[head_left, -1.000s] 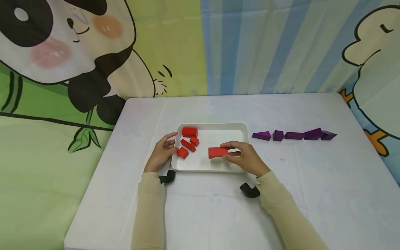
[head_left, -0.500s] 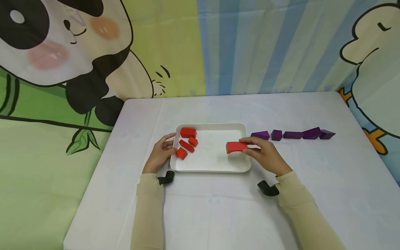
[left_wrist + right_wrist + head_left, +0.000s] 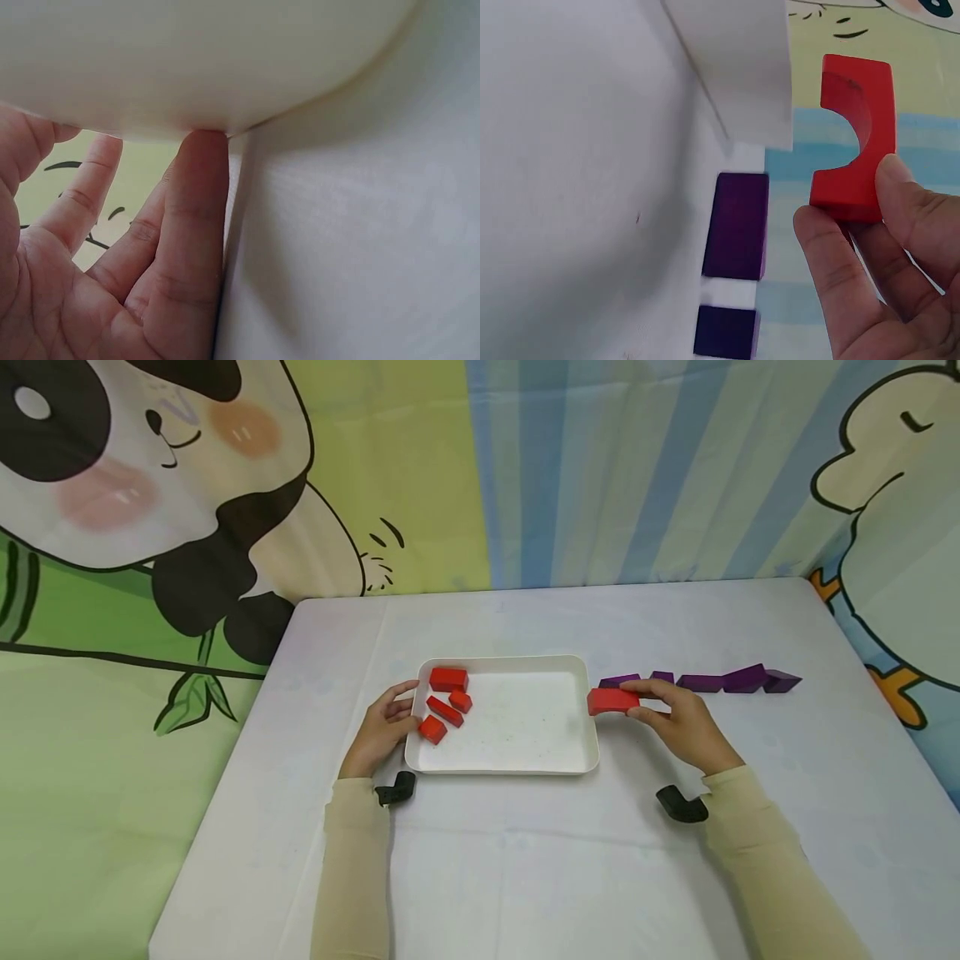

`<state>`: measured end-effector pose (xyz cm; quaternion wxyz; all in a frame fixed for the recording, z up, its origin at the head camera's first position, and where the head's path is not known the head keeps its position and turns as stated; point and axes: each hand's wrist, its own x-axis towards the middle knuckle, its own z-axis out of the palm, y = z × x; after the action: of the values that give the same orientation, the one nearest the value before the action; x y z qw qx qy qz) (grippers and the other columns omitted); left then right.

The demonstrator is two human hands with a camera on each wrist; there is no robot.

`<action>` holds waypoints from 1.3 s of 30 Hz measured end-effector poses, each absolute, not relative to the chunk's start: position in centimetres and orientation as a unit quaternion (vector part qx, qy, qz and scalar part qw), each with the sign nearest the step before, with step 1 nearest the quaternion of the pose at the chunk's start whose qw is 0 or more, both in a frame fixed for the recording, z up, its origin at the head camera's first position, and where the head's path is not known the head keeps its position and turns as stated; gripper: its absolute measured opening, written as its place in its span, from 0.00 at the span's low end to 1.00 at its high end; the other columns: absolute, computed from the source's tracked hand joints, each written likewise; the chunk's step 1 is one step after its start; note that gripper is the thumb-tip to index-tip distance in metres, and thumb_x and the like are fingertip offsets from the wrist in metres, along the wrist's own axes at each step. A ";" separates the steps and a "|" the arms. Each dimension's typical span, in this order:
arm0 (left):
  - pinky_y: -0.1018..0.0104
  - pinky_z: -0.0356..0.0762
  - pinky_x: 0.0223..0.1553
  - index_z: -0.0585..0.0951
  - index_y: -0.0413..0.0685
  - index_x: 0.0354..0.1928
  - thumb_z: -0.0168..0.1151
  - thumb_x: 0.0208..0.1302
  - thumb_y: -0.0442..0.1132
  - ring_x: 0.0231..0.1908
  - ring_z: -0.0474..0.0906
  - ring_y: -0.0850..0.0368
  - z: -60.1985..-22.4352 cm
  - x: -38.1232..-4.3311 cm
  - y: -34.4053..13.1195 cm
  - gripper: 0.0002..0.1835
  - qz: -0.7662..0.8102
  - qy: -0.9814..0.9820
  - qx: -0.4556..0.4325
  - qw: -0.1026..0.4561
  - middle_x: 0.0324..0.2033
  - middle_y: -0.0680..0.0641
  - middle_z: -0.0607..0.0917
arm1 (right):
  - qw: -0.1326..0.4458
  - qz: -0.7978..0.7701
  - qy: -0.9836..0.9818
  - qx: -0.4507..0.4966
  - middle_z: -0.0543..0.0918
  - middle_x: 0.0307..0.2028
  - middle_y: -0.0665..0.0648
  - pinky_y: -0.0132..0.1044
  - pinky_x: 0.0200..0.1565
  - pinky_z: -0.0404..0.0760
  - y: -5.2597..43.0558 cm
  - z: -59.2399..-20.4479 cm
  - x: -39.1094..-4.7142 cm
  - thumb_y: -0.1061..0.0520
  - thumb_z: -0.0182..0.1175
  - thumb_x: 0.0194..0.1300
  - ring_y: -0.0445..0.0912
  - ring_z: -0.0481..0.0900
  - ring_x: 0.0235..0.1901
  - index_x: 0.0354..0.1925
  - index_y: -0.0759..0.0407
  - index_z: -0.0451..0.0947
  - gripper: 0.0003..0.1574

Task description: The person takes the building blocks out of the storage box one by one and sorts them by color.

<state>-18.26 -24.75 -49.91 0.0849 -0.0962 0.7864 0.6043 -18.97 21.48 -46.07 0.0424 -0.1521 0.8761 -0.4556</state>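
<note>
My right hand (image 3: 686, 725) pinches a red arch block (image 3: 611, 701) between thumb and fingertips, above the right rim of a white tray (image 3: 525, 771). The right wrist view shows the half-round cutout along one side of the arch block (image 3: 881, 135). My left hand (image 3: 382, 735) is at the tray's left side, fingers fairly straight; in the left wrist view its fingertips touch the outer tray wall (image 3: 195, 67). Inside the tray's left end lie several red blocks (image 3: 448, 679) of different shapes.
A row of several purple blocks (image 3: 701, 683) lies on the white-covered table (image 3: 510, 893), right of the tray. The two nearest the tray are partly hidden by the right hand and the arch block. A patterned cloth backdrop (image 3: 600, 468) hangs behind the table.
My right hand has carried the red arch block rightward and up, from over the middle of the tray to its right rim. The left hand stays at the tray's left side.
</note>
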 end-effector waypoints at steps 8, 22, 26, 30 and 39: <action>0.69 0.85 0.49 0.71 0.50 0.80 0.62 0.71 0.30 0.56 0.81 0.47 -50.0 -18.1 -24.8 0.35 0.608 0.784 -0.096 0.083 0.67 0.32 0.79 | 0.065 -0.424 0.894 -0.129 0.79 0.66 0.75 0.71 0.67 0.71 23.1 -46.9 -19.6 0.67 0.67 0.73 0.71 0.74 0.67 0.68 0.69 0.78 0.27; 0.70 0.84 0.48 0.71 0.50 0.80 0.62 0.71 0.30 0.56 0.80 0.46 -49.8 -17.9 -24.8 0.35 0.609 0.784 -0.096 0.078 0.67 0.31 0.79 | 0.102 -0.403 0.900 -0.132 0.81 0.64 0.75 0.71 0.69 0.68 23.6 -48.7 -20.4 0.67 0.67 0.73 0.71 0.74 0.67 0.66 0.71 0.79 0.26; 0.69 0.85 0.49 0.71 0.51 0.80 0.61 0.71 0.30 0.57 0.81 0.45 -49.8 -17.9 -24.8 0.36 0.607 0.785 -0.096 0.080 0.67 0.32 0.79 | 0.102 -0.398 0.901 -0.139 0.82 0.63 0.75 0.71 0.69 0.68 23.6 -48.7 -20.4 0.68 0.68 0.72 0.70 0.76 0.66 0.65 0.72 0.79 0.26; 0.68 0.85 0.49 0.70 0.50 0.81 0.61 0.71 0.30 0.58 0.81 0.45 -49.9 -17.9 -24.7 0.36 0.607 0.785 -0.092 0.081 0.67 0.31 0.79 | 0.111 -0.394 0.902 -0.136 0.80 0.65 0.75 0.70 0.68 0.70 23.7 -48.3 -20.4 0.66 0.68 0.73 0.72 0.75 0.67 0.68 0.71 0.77 0.29; 0.70 0.84 0.48 0.71 0.50 0.80 0.62 0.70 0.29 0.56 0.80 0.46 -49.9 -18.2 -24.8 0.36 0.609 0.784 -0.093 0.082 0.67 0.32 0.80 | 0.042 -0.399 0.907 -0.128 0.82 0.62 0.75 0.59 0.60 0.79 23.2 -46.1 -19.9 0.68 0.67 0.73 0.70 0.82 0.60 0.67 0.73 0.78 0.27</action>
<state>-18.18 -24.75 -49.94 0.0822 -0.0928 0.7838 0.6085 -19.94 23.15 -46.12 0.0418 -0.1276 0.9069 -0.3995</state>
